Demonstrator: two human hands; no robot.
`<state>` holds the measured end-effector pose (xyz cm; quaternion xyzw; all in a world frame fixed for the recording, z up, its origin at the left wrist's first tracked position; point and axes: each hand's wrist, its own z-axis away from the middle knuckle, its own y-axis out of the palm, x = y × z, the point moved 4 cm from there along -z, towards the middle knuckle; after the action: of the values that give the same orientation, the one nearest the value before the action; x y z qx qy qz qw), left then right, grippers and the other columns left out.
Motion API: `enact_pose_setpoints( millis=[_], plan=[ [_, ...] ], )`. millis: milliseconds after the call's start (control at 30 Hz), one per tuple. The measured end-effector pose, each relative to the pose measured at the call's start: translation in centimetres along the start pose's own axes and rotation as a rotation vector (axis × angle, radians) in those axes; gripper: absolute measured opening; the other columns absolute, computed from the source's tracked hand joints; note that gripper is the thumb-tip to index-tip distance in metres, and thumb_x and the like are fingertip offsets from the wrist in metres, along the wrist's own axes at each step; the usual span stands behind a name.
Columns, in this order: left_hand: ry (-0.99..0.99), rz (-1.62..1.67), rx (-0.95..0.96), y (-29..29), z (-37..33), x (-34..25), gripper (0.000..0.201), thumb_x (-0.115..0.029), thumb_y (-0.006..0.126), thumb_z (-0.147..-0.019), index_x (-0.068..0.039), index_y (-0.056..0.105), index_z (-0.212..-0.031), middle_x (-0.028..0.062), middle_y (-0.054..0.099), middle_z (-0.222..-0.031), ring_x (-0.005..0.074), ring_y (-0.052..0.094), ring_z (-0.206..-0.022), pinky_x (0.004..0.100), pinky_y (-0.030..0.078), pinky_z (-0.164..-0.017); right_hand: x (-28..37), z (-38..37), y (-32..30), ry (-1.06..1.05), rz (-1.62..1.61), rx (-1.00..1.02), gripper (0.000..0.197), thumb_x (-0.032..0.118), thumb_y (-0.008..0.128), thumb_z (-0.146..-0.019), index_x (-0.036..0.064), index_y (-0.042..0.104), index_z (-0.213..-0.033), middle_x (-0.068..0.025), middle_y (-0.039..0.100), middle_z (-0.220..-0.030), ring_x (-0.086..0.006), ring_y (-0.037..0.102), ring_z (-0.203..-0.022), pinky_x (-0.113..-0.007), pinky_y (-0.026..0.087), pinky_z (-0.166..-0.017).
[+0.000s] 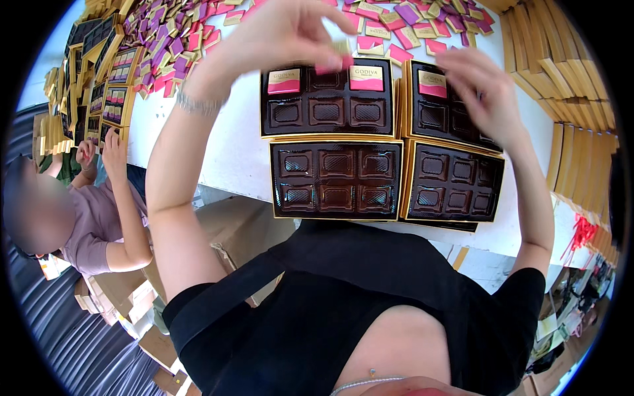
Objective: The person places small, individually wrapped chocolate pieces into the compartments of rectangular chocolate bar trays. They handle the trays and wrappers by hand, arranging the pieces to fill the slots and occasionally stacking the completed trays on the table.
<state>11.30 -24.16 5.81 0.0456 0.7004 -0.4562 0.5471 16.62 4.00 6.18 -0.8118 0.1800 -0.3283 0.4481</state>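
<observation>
My left hand (284,41) is over the back left tray (277,129), its fingers closed on a small pink-and-gold wrapped chocolate (333,65) above the top middle compartment. Wrapped chocolates sit in that tray's top left (284,81) and top right (366,77) compartments; its front row holds none. Above the back right tray (430,119) is my right hand (485,96), its fingers smeared by motion, beside a wrapped chocolate (432,84) in the top left compartment. Whether it holds anything is unclear. Nearer me are the unfilled front left tray (337,179) and front right tray (453,182), brown with gold edges.
Loose pink, purple and gold chocolates (178,39) cover the far part of the white table (224,148). Gold-sided boxes (558,59) are stacked at right, near red ribbons (581,232). At left, a co-worker (109,228) has raised hands by stacked filled trays (115,102).
</observation>
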Motion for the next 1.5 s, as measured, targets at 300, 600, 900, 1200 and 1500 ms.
enact_pose_setpoints(
  millis=[300,600,900,1200,1500],
  plan=[
    [0.181,-0.403,-0.128,3.5,4.1,-1.4,0.047,-0.011,0.078,-0.076,-0.009,0.068,-0.121,0.0097,0.063,-0.127,0.0302,0.062,-0.11,0.0371,0.05,-0.094,-8.0,-9.1,5.9,-0.17,0.139,0.218,0.027,0.012,0.064,-0.08,0.0027,0.064,-0.105,-0.0161,0.066,-0.101,-0.0339,0.061,-0.104,-0.042,0.05,-0.09],
    [0.193,-0.582,-0.175,4.2,4.8,-2.0,0.051,-0.01,0.076,-0.078,-0.011,0.065,-0.128,0.0078,0.058,-0.14,0.0292,0.056,-0.126,0.0392,0.044,-0.104,-6.1,-9.3,4.1,-0.091,0.272,0.194,0.03,0.015,0.067,-0.079,0.0034,0.064,-0.107,-0.0148,0.065,-0.101,-0.031,0.06,-0.103,-0.04,0.049,-0.09],
    [0.432,-0.724,-0.195,0.8,-7.9,1.2,0.028,-0.009,0.071,-0.08,-0.004,0.067,-0.107,0.0123,0.067,-0.1,0.0288,0.065,-0.096,0.0366,0.051,-0.083,-2.8,2.9,-4.0,0.013,0.199,0.193,0.03,0.003,0.07,-0.082,0.0014,0.068,-0.112,-0.0111,0.065,-0.099,-0.0299,0.061,-0.094,-0.037,0.051,-0.084],
    [0.29,-0.702,-0.101,2.5,-10.9,2.8,0.034,-0.014,0.07,-0.079,-0.005,0.064,-0.111,0.0161,0.063,-0.1,0.0348,0.059,-0.099,0.0437,0.048,-0.09,-0.5,4.6,-0.4,-0.096,0.28,-0.087,0.023,0.01,0.072,-0.08,0.0012,0.071,-0.102,-0.0073,0.067,-0.106,-0.0248,0.062,-0.101,-0.036,0.054,-0.086],
    [0.21,-0.703,-0.198,2.4,-11.6,5.4,0.03,-0.019,0.074,-0.077,-0.005,0.065,-0.102,0.0151,0.064,-0.094,0.0338,0.062,-0.092,0.0429,0.049,-0.083,0.6,6.1,-0.3,-0.036,0.327,-0.017,0.032,0.006,0.07,-0.08,-0.0013,0.067,-0.111,-0.0113,0.065,-0.117,-0.0279,0.061,-0.109,-0.037,0.052,-0.091]
  ],
)
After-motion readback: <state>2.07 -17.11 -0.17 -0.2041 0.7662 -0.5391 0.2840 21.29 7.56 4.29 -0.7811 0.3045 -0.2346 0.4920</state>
